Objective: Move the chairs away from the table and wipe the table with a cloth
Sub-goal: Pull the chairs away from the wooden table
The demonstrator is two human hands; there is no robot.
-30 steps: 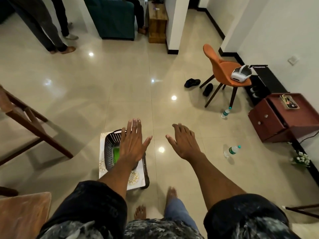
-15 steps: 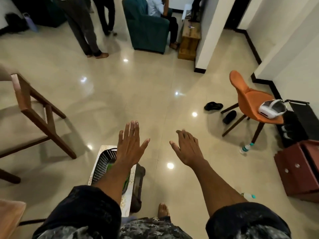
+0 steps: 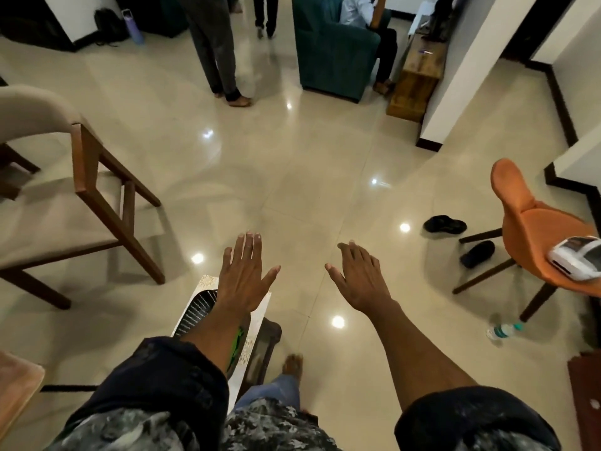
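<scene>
My left hand point(image 3: 244, 274) and my right hand point(image 3: 360, 278) are stretched out in front of me above the tiled floor, palms down, fingers apart, both holding nothing. A wooden chair with a beige seat and back point(image 3: 61, 203) stands on the left, apart from my hands. An orange shell chair point(image 3: 540, 236) stands on the right with a white headset point(image 3: 577, 263) on its seat. Under my left forearm a black mesh basket point(image 3: 195, 312) with something green inside rests on a white patterned tray. No table top or cloth is plainly in view.
Black shoes point(image 3: 445, 224) and a water bottle point(image 3: 502, 331) lie on the floor near the orange chair. A person's legs point(image 3: 216, 50) stand at the back beside a teal armchair point(image 3: 331, 56) and a wooden bench point(image 3: 418, 76). A white pillar point(image 3: 455, 70) rises at right.
The view has tilted up and swung left. The beige chair now shows more fully and the orange chair has slid to the right edge. Both hands stay spread and empty.
</scene>
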